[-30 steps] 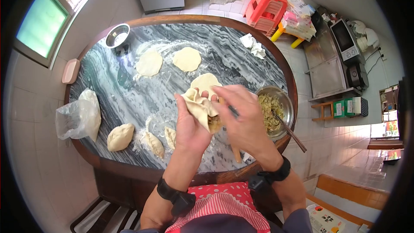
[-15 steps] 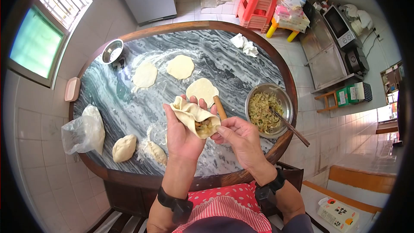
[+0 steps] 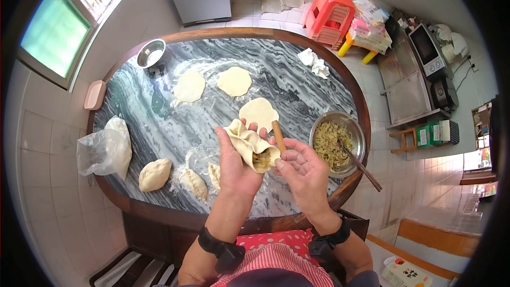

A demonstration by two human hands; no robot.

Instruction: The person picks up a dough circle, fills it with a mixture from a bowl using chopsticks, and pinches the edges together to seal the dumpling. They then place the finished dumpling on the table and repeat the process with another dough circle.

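Note:
A partly folded dumpling (image 3: 245, 141) rests in my left hand (image 3: 238, 174), its upper edge pleated and its lower right end open on the filling. My left fingers curl behind the dough. At that open end, the thumb and fingers of my right hand (image 3: 308, 175) pinch the rim. Just behind my hands, a wooden rolling pin (image 3: 278, 135) lies partly hidden beside a flat dough wrapper (image 3: 259, 112). Two more wrappers, one on the left (image 3: 189, 86) and one in the middle (image 3: 235, 81), lie on the floured marble table (image 3: 212, 56).
A steel bowl of shredded filling (image 3: 336, 143) with chopsticks (image 3: 363, 169) stands at right. Shaped dumplings (image 3: 193, 184), a larger dough piece (image 3: 155, 175) and a plastic bag of dough (image 3: 106, 149) lie at left. A small metal bowl (image 3: 151, 53) and crumpled tissue (image 3: 313, 63) sit farther back.
The whole view has shifted, so the table things appear farther right. My right fingers have changed their position on the dumpling's rim, while my left hand keeps holding it.

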